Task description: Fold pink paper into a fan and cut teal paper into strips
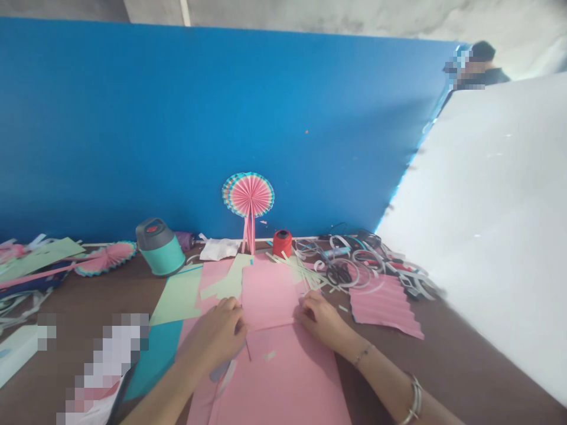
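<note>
A small pink sheet of paper (269, 294) lies over a larger pink sheet (292, 383) in front of me. My left hand (227, 327), fingers curled, grips the small sheet at its left edge. At the opposite edge my right hand (316, 319) has its fingers closed on the same sheet. A grey object (219, 372), partly hidden, lies below my left hand. Pale green paper (177, 295) and blue paper (155, 354) lie to the left. Behind the sheets, a round pleated paper fan (248, 196) with pink strips stands against the blue panel.
A teal and grey container (160, 248) stands back left, beside another pleated fan (106, 258). A red thread spool (282, 243), paper strips and tangled cords (349, 265) line the back. Pleated pink paper (385, 307) lies right. A white panel (487, 236) borders the table.
</note>
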Tool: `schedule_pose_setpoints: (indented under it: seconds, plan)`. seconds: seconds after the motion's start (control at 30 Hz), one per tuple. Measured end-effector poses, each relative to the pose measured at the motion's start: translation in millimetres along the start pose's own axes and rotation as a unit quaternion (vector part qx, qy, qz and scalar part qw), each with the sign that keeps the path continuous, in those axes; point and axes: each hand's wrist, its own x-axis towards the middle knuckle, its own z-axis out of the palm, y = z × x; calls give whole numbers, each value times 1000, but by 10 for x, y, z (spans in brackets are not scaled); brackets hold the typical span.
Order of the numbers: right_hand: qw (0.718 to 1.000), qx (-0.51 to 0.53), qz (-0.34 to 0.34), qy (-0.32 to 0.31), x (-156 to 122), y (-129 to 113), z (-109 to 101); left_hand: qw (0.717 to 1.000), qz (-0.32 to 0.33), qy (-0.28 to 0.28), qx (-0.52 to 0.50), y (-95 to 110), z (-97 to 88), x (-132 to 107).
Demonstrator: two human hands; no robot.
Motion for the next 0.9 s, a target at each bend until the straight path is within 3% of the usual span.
schedule_pose_setpoints:
  seconds: [0.4,0.67,0.77,0.9]
  plan:
    - [1000,4,-10,3,-7,-15,-6,1000,6,5,7,-46,65,14]
    - [998,-56,-35,16,-18,-37,1,998,12,23,52,20,23,-22]
    - [995,-88,-40,26,-40,-78,-20,996,48,40,57,95,16,-47]
    - [985,-148,-92,2,-60,-159,-49,986,143,33,75,157,68,-51]
